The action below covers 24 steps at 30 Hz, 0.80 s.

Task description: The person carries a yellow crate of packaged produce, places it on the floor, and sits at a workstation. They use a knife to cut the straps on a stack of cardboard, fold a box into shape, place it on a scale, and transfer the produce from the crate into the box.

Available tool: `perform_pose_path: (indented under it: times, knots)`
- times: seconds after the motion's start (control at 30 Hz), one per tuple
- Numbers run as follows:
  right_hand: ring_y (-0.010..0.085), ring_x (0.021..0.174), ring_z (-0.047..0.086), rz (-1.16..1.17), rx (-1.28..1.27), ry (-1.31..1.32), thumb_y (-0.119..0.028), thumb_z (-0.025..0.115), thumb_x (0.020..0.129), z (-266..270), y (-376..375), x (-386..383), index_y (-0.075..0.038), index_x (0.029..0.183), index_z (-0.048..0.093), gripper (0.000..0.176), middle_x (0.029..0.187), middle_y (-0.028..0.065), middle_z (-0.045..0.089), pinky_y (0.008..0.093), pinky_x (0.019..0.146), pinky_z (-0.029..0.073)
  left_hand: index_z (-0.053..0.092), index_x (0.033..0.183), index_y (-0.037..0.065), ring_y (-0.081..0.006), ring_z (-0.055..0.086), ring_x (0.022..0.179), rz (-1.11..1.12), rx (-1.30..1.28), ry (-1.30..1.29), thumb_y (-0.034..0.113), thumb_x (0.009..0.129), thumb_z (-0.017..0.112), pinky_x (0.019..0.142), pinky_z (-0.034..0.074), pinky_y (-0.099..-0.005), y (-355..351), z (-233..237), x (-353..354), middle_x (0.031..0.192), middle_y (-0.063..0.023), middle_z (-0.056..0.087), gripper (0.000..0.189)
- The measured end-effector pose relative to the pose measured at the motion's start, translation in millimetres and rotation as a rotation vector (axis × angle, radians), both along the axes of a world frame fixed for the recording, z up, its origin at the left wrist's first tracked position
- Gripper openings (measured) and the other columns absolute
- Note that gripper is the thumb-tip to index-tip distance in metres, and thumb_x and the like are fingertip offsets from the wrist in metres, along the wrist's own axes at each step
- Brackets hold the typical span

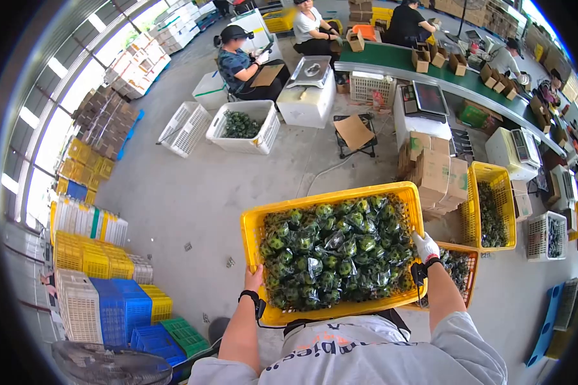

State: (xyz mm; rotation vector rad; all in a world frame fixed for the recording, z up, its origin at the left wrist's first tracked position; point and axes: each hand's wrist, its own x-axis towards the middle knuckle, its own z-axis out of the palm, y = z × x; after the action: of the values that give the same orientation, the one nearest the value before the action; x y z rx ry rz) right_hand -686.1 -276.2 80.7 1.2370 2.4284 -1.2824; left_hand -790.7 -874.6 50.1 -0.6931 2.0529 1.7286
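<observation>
"So where is the yellow crate [250, 240]?"
"Up by the chest, over the floor [192, 192]. See, the left hand [255, 280] grips 1 side, the right hand [425, 246] grips the other. Green bags [331, 250] fill it."

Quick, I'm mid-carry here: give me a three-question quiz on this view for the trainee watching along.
1. True or false: the left hand and the right hand both grip the yellow crate by its rim.
2. What fills the crate? A) folded cardboard B) green produce in clear bags C) blue lids
3. Fill in: the right hand wears a white ____.

Key: 1 true; 2 B; 3 glove.
</observation>
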Motion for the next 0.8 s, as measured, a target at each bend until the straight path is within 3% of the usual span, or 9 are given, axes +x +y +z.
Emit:
perform_pose_path:
  times: [0.07, 0.1, 0.3, 0.5, 0.57, 0.67, 0.7, 0.8]
  knots:
    - [0.0252, 0.081, 0.063, -0.071, -0.033, -0.016, -0.051, 0.055, 0.092, 9, 11, -13, -0.009, 0.113, 0.065, 0.049, 0.086, 0.0101, 0.068, 0.0368, 0.079, 0.047, 0.048, 0.116, 0.010, -0.0117, 0.048, 0.052, -0.046, -0.013, -0.021, 0.035, 0.095, 0.065, 0.047, 0.046, -0.0297, 16, 5, -40, 0.068, 0.0006, 0.049, 0.037]
    - [0.0204, 0.079, 0.063, -0.073, -0.016, -0.028, -0.053, 0.054, 0.093, 13, 13, -20, -0.008, 0.118, 0.064, 0.053, 0.085, 0.0082, 0.067, 0.0354, 0.073, 0.046, 0.048, 0.116, 0.010, -0.0120, 0.048, 0.052, -0.074, 0.007, -0.015, 0.034, 0.095, 0.065, 0.047, 0.046, -0.0297, 19, -1, -62, 0.068, 0.0005, 0.049, 0.036]
    - [0.0236, 0.088, 0.065, -0.162, 0.056, -0.065, -0.057, 0.053, 0.092, 59, 16, -87, -0.009, 0.122, 0.063, 0.057, 0.093, 0.0108, 0.070, 0.0356, 0.080, 0.047, 0.048, 0.113, 0.010, -0.0135, 0.049, 0.046, -0.188, 0.109, 0.013, 0.029, 0.094, 0.066, 0.042, 0.045, -0.0307, 55, -14, -217, 0.066, -0.0001, 0.051, 0.032]
    - [0.0201, 0.084, 0.061, -0.266, 0.097, -0.085, -0.053, 0.052, 0.094, 40, 16, -117, -0.006, 0.121, 0.063, 0.055, 0.088, 0.0079, 0.066, 0.0336, 0.078, 0.046, 0.046, 0.112, 0.011, -0.0119, 0.047, 0.045, -0.292, 0.135, -0.040, 0.028, 0.095, 0.065, 0.041, 0.044, -0.0303, 86, -27, -315, 0.063, 0.0016, 0.048, 0.030]
    - [0.0224, 0.084, 0.063, -0.410, -0.060, -0.041, -0.052, 0.055, 0.092, 43, 19, -114, -0.009, 0.114, 0.065, 0.049, 0.089, 0.0100, 0.068, 0.0348, 0.080, 0.047, 0.047, 0.111, 0.010, -0.0110, 0.045, 0.045, -0.363, 0.049, -0.001, 0.027, 0.095, 0.065, 0.041, 0.043, -0.0295, 112, -3, -336, 0.062, 0.0022, 0.047, 0.029]
    - [0.0195, 0.081, 0.061, -0.541, -0.003, 0.030, -0.051, 0.056, 0.093, 20, 26, -114, -0.007, 0.111, 0.065, 0.048, 0.086, 0.0086, 0.066, 0.0346, 0.077, 0.047, 0.049, 0.109, 0.009, -0.0101, 0.045, 0.046, -0.459, 0.001, 0.036, 0.026, 0.095, 0.065, 0.040, 0.042, -0.0286, 151, 16, -386, 0.062, 0.0026, 0.047, 0.027]
    - [0.0206, 0.079, 0.061, -0.590, -0.094, 0.125, -0.050, 0.056, 0.093, 14, 26, -111, -0.008, 0.111, 0.065, 0.047, 0.086, 0.0093, 0.066, 0.0355, 0.077, 0.047, 0.049, 0.109, 0.009, -0.0102, 0.046, 0.046, -0.519, -0.004, 0.075, 0.026, 0.094, 0.066, 0.039, 0.042, -0.0287, 162, 25, -402, 0.062, 0.0024, 0.048, 0.028]
    - [0.0223, 0.080, 0.062, -0.610, -0.034, 0.017, -0.050, 0.056, 0.094, 35, 35, -120, -0.009, 0.111, 0.065, 0.046, 0.086, 0.0094, 0.067, 0.0359, 0.076, 0.047, 0.048, 0.113, 0.011, -0.0107, 0.045, 0.043, -0.563, -0.007, 0.008, 0.025, 0.094, 0.066, 0.037, 0.040, -0.0302, 198, 33, -441, 0.061, 0.0022, 0.047, 0.030]
